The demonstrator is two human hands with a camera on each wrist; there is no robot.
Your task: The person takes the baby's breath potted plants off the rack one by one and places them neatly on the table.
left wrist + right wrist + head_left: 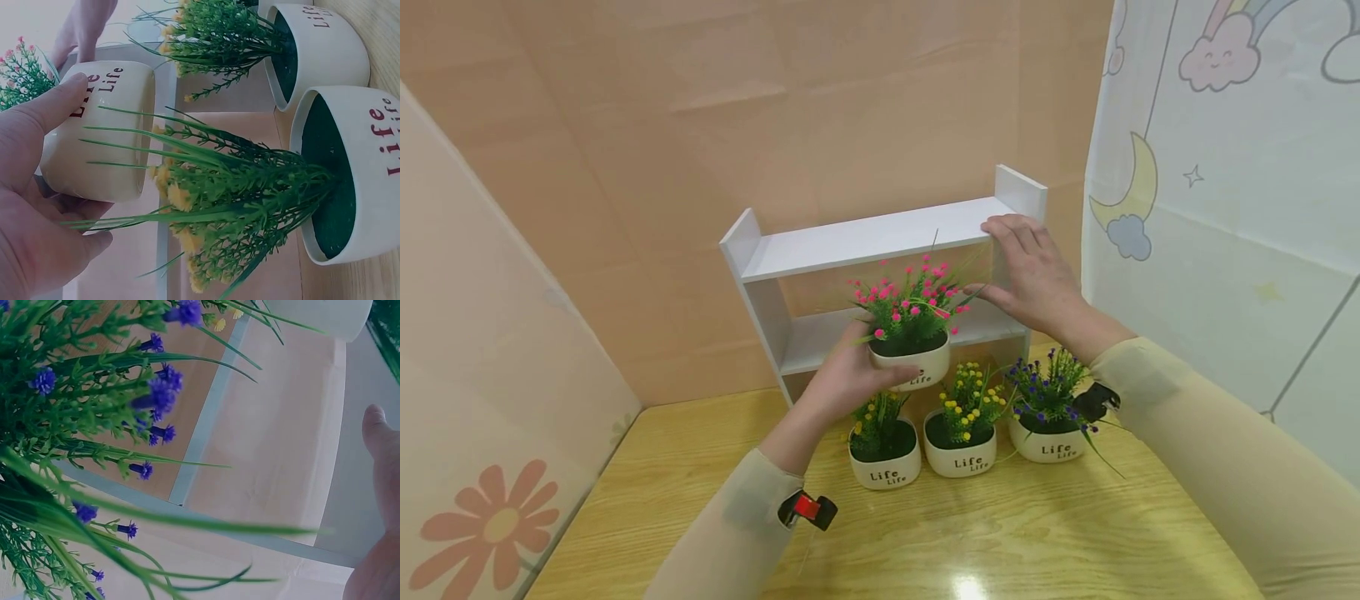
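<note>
My left hand [842,375] grips a cream oval pot [928,367] of pink artificial flowers [917,300], held up in front of the white shelf [872,237]. In the left wrist view the thumb lies across the lettered side of this pot [119,144], with fingers beneath. At the shelf's upper right end, my right hand [1037,275] rests its fingertips on the top board, thumb stretched out toward the pink flowers. Only the thumb and palm edge of the right hand [384,469] appear in the right wrist view.
Two pots with yellow flowers, the left pot [886,471] and the middle pot [961,460], stand on the wooden table [700,475]. To their right is a pot with purple flowers [1048,446], close below my right forearm. Printed cloth [1225,208] hangs at the right.
</note>
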